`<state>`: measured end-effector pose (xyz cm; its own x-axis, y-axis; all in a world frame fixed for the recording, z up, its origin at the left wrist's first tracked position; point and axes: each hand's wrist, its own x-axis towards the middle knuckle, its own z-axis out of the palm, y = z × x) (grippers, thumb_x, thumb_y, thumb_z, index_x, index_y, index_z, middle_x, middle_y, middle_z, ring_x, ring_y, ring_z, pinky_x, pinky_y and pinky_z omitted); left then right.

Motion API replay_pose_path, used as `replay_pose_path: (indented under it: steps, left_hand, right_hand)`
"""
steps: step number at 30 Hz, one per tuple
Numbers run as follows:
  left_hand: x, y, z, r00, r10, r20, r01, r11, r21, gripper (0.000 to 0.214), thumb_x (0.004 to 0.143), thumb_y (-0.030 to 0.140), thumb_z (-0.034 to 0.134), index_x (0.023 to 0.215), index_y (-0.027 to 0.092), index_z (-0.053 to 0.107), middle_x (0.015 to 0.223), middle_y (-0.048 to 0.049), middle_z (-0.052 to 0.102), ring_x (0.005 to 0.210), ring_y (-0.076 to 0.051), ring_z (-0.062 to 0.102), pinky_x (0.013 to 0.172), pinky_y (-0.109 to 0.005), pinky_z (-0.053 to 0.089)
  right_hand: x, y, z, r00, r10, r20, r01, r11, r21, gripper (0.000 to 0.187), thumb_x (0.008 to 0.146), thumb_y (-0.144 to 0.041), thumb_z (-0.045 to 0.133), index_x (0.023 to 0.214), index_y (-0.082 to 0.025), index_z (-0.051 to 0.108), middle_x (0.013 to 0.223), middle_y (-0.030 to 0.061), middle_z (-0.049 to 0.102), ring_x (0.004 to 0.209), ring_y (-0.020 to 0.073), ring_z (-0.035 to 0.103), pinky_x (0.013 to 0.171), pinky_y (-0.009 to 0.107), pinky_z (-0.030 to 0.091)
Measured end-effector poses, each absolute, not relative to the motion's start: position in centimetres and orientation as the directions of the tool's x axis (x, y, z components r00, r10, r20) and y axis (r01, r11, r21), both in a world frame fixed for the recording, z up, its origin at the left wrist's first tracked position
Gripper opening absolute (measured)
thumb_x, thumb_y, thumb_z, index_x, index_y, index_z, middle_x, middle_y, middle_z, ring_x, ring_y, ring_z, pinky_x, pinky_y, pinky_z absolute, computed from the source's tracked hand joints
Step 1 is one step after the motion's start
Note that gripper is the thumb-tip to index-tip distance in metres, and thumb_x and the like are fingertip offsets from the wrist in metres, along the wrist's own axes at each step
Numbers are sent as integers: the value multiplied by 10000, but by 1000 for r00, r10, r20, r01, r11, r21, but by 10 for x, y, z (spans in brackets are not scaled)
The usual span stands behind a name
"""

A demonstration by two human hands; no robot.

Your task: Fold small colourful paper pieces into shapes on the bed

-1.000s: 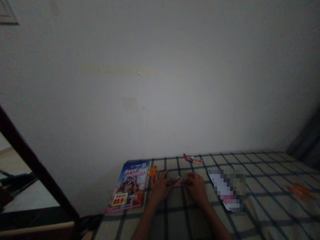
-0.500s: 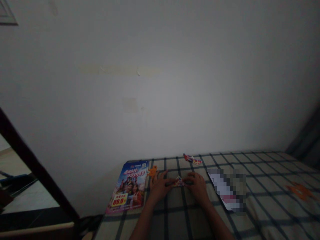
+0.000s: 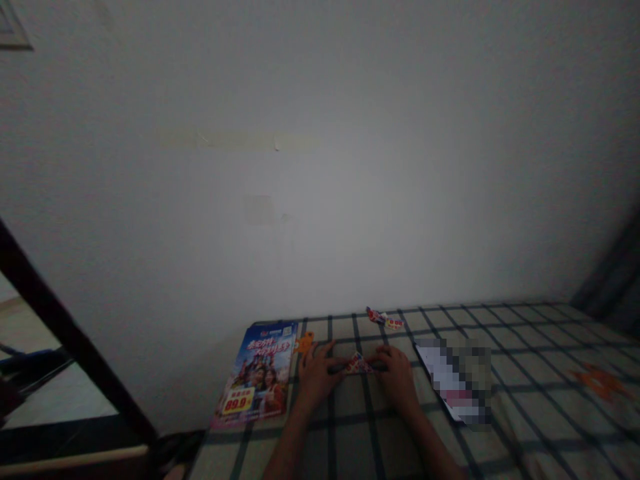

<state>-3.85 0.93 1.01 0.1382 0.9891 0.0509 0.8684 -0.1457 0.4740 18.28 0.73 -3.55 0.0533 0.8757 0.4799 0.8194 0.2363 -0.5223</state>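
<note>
A small folded paper (image 3: 359,364), printed in red, white and blue, forms a low triangle on the checked cloth. My left hand (image 3: 321,371) pinches its left corner, thumb pointing inward and the other fingers curved forward. At the opposite corner, my right hand (image 3: 396,373) grips the paper with its thumb and fingertips. Just beyond my hands lies another folded paper piece (image 3: 385,319) with similar print. To the left of my left hand is a stack of glossy flyers (image 3: 257,373) showing people and a price.
A phone-like slab (image 3: 450,387), partly blurred out, lies right of my right hand. Orange figures (image 3: 304,343) are printed on the checked cloth (image 3: 530,360). A pale wall (image 3: 350,200) rises behind, and a dark slanted bar (image 3: 75,333) stands at the left.
The paper between my hands now shows more of its red and white print as a clearer triangle. Both hands have barely shifted.
</note>
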Motion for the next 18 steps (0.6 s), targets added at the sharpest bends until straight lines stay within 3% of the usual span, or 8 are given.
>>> replay_pose_path:
  steps: [7, 12, 18]
  left_hand:
    - [-36, 3, 6, 94, 986, 134, 864, -148, 481, 341, 805, 424, 694, 1134, 512, 698, 1463, 91, 540, 1440, -330, 302, 1157, -584, 187]
    - [-32, 1, 4, 114, 969, 217, 843, -210, 495, 364, 831, 374, 679, 1185, 458, 689, 1396, 54, 603, 1386, -286, 376, 1166, -525, 211]
    - [-22, -2, 4, 197, 935, 294, 810, -324, 489, 368, 862, 289, 658, 1194, 446, 683, 1313, 44, 658, 1337, -279, 435, 1181, -573, 178]
  right_hand:
    - [183, 0, -39, 60, 859, 508, 792, 269, -549, 327, 724, -161, 618, 971, -320, 762, 1080, 52, 677, 1077, 276, 591, 979, 430, 451]
    - [182, 1, -40, 37, 843, 537, 804, 294, -517, 230, 791, -285, 667, 996, -337, 758, 1070, 57, 672, 1064, 276, 588, 967, 442, 451]
    - [181, 2, -41, 18, 829, 559, 811, 314, -493, 199, 825, -360, 677, 1007, -335, 754, 1053, 60, 669, 1041, 264, 590, 936, 426, 456]
